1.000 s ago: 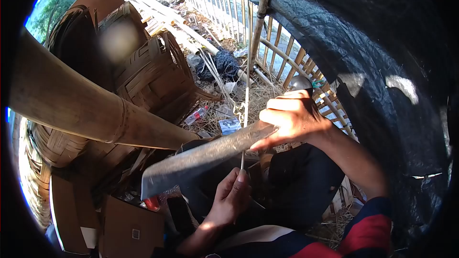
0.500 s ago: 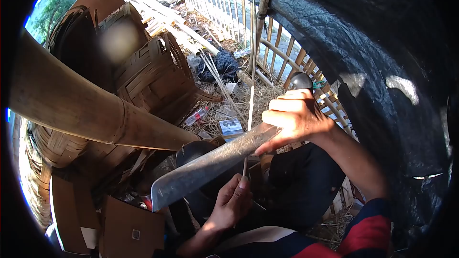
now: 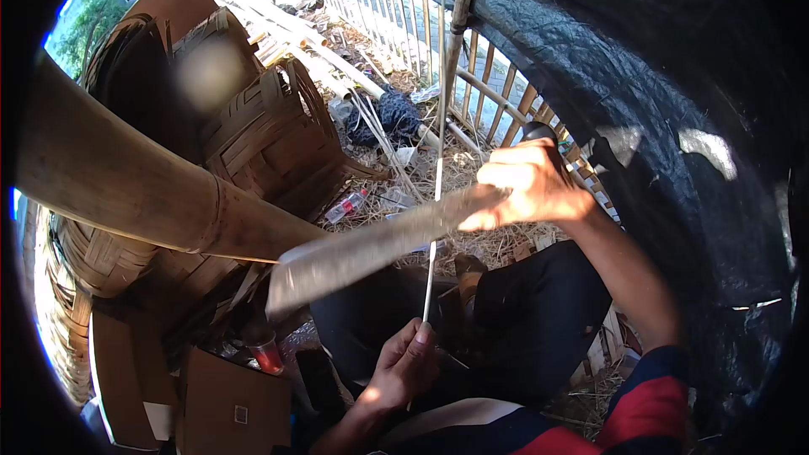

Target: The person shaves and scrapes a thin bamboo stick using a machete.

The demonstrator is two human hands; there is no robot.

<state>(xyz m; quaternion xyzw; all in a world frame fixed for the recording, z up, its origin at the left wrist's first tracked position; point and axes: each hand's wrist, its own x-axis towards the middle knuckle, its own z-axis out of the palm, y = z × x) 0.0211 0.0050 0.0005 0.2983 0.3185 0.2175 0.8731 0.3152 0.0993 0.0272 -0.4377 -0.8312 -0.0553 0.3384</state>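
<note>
In my right hand [image 3: 527,185] is the dark handle of a machete, gripped with the fingers closed. Its broad grey machete blade [image 3: 362,254] stretches left across the view, slightly blurred, and crosses a thin bamboo strip [image 3: 439,143]. Low in the middle, my left hand [image 3: 406,364] pinches that strip near its lower end, thumb on top. From there the pale strip rises almost straight to the top edge. Where blade and strip cross, I cannot tell whether they touch. My dark-clothed legs [image 3: 539,312] are bent beneath both hands.
A thick bamboo pole [image 3: 168,194] slants across the left, before stacked woven bamboo baskets [image 3: 270,135]. Lower left are a cardboard box [image 3: 232,404] and a cup of red liquid [image 3: 267,356]. A black tarp [image 3: 674,118] hangs on the right, beside a bamboo fence [image 3: 497,84]. Straw and litter cover the ground.
My right hand and the machete have risen, the blade tip lifting enough to uncover the red cup. My left hand stays nearly in place, still pinching the strip.
</note>
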